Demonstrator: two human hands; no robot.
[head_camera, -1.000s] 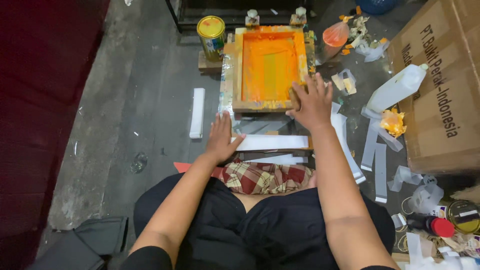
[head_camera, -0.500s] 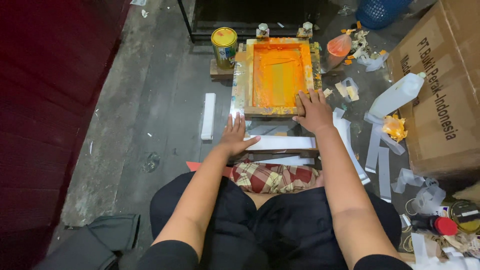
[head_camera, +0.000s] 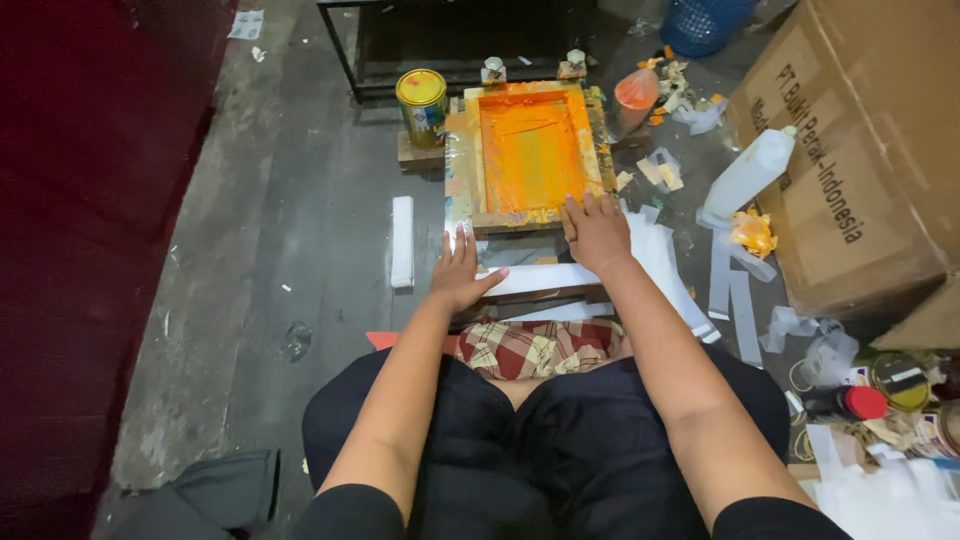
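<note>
Dark, ink-spattered floor. Orange-inked screen frame (head_camera: 530, 155) ahead of knees. Your left hand (head_camera: 462, 275) flat, open on white strip (head_camera: 545, 278); right hand (head_camera: 595, 232) open, pressing frame's near edge. Keep pressure even, strip square.

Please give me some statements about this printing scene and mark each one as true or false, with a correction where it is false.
1. The right hand rests on the near edge of the wooden screen frame. True.
2. The ink inside the frame is blue. False: it is orange.
3. The left hand lies flat beside white paper strips. True.
4. The yellow-lidded tin can stands right of the frame. False: it stands at the frame's left far corner.
5. A white plastic bottle leans by the cardboard box. True.
</note>
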